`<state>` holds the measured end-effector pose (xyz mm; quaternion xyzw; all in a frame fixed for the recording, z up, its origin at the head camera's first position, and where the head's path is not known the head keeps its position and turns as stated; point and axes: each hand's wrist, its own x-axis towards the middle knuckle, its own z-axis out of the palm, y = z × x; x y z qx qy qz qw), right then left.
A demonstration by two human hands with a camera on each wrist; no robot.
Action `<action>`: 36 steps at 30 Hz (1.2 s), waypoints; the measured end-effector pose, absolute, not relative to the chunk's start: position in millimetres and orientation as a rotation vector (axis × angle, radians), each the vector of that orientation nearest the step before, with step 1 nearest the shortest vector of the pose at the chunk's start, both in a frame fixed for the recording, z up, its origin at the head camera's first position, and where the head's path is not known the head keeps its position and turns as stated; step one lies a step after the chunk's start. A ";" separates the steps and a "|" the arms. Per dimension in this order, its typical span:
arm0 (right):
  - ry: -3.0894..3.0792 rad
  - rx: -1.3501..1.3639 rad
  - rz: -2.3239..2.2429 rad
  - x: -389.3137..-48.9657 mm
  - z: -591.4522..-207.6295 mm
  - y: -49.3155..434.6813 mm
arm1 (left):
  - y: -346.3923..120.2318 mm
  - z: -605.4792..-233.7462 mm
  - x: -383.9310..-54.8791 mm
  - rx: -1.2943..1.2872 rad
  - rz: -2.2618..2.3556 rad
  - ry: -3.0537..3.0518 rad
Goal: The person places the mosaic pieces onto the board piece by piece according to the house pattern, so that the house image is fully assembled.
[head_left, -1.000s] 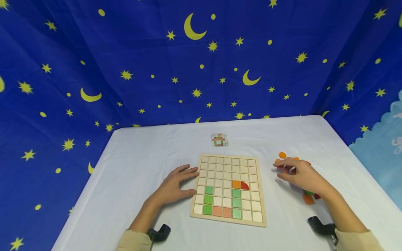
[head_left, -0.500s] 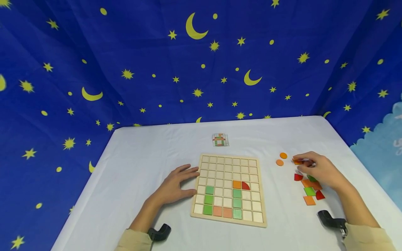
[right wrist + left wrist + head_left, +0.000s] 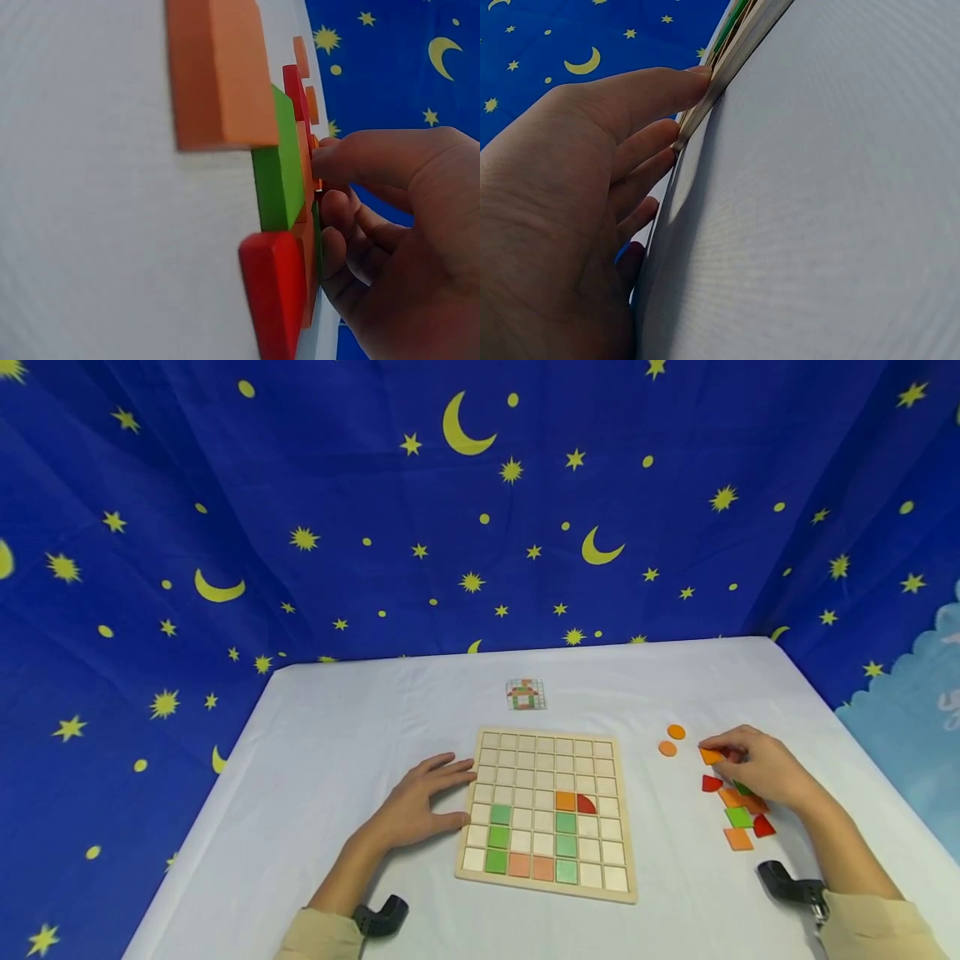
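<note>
My left hand (image 3: 422, 806) rests on the table, fingers extended and fingertips touching the left edge of a wooden grid board (image 3: 630, 860). In the left wrist view, the thumb (image 3: 667, 88) lies against the board's rim. On the board sit green squares (image 3: 566, 845), pink squares (image 3: 518, 864), an orange square (image 3: 566, 801) and a red quarter-round tile (image 3: 586, 804). At the right, my right hand (image 3: 765, 768) pinches an orange tile (image 3: 710, 757) between thumb and index finger, low over the loose pieces. In the right wrist view, the fingers mostly hide that tile.
Loose tiles lie around the right hand: a light green square (image 3: 739, 817), red quarter-rounds (image 3: 712, 783) and orange squares (image 3: 738, 839). Two orange discs (image 3: 677, 732) lie farther left. A small pattern card (image 3: 527, 694) lies behind the board. A starry blue curtain (image 3: 375, 510) backs the white table.
My right hand has moved right, uncovering several loose tiles, and has taken hold of the orange tile. That tile has shifted slightly toward me. The left hand stays at the board's edge.
</note>
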<state>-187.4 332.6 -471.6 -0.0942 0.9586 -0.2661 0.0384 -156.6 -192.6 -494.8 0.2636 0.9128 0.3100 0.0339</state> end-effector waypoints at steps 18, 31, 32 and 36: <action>2.940 -0.312 -0.790 -180.8 -474.4 332.6 | -191.4 -494.4 -154.7 0.786 0.933 2.799; 2.983 -0.377 -0.839 -179.0 -469.5 310.8 | -191.9 -492.7 -154.4 0.774 0.935 2.802; 2.977 -0.381 -0.849 -178.8 -469.5 307.6 | -192.0 -492.9 -154.6 0.776 0.936 2.803; 2.953 -0.415 -0.895 -177.0 -468.1 293.1 | -192.3 -494.7 -156.3 0.785 0.928 2.813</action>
